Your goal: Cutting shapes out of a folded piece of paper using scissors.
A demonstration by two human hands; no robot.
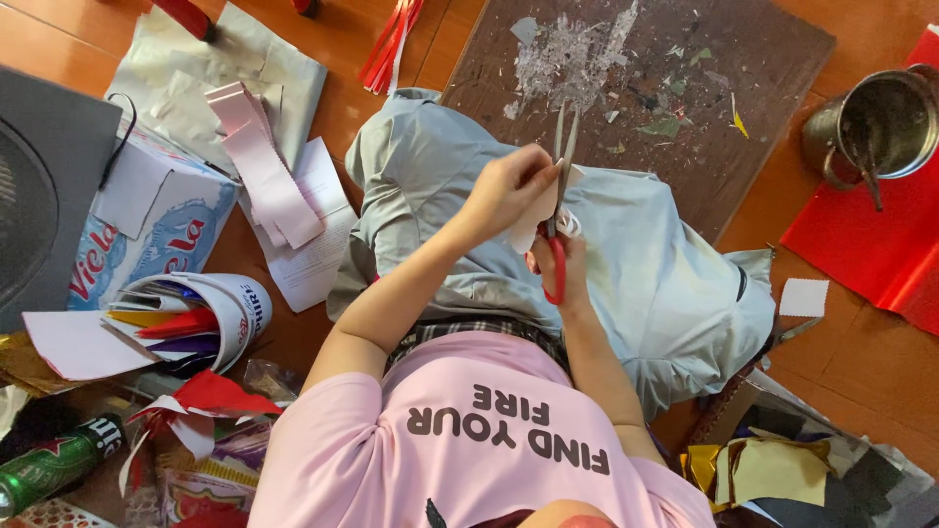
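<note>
right now the right hand has its fingers through the red handles of the scissors, gripping them with the blades pointing away from the body, so the cut runs forward and stays in sight. the left hand pinches a small piece of pale paper just beside the blades, holding it up off the lap, probably so it can be turned as the cut goes. both hands work above the grey trousers, with scraps caught on the dark wooden board beyond the knees. further out, within arm's reach, lie pink paper strips and a tipped white tub of coloured sheets on the left, and a metal pot on red foil on the right
</note>
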